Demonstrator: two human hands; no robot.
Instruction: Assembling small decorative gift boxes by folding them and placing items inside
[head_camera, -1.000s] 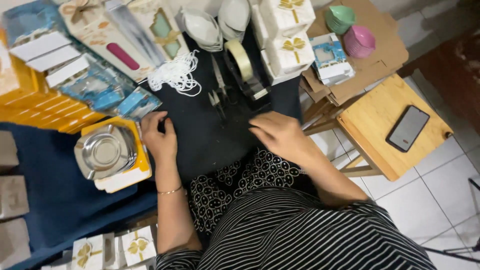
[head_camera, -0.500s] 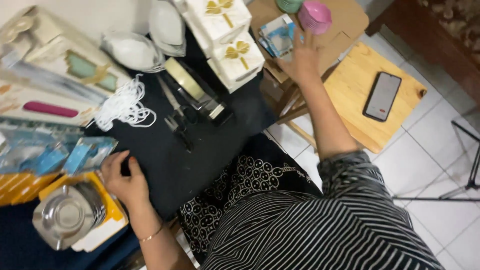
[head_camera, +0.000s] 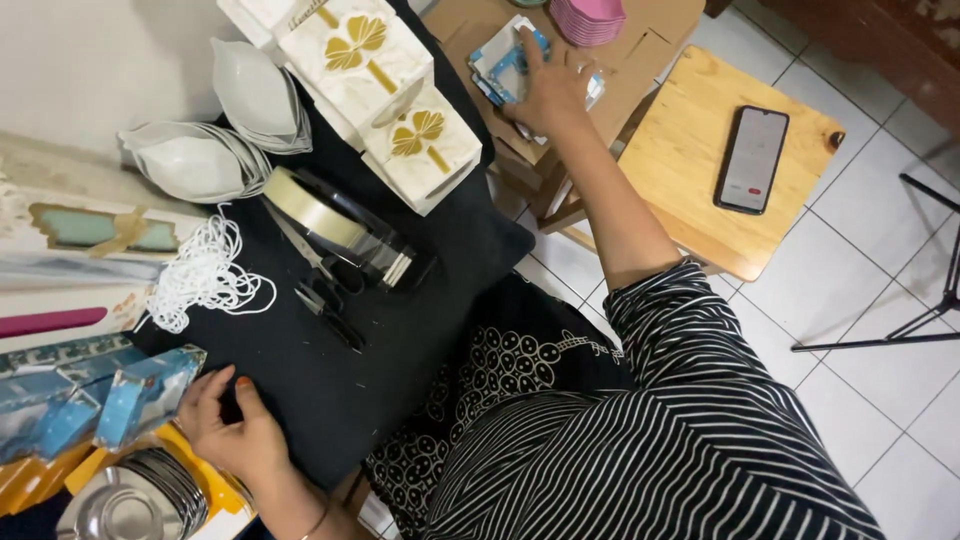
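Observation:
My right hand reaches far out and lies on a small stack of blue-and-white packets on a brown cardboard surface. Its fingers press down on the stack; whether they grip it I cannot tell. My left hand rests with fingers apart on the black cloth, next to blue packets and a stack of steel bowls in a yellow box.
Scissors, a tape dispenser and a tangle of white cord lie on the black cloth. White boxes with gold bows and white bowls stand behind. A phone lies on a wooden stool.
My right hand has stretched from the black cloth out to the blue-and-white packets at the far right. The view has swung right. My left hand stayed near the steel bowls.

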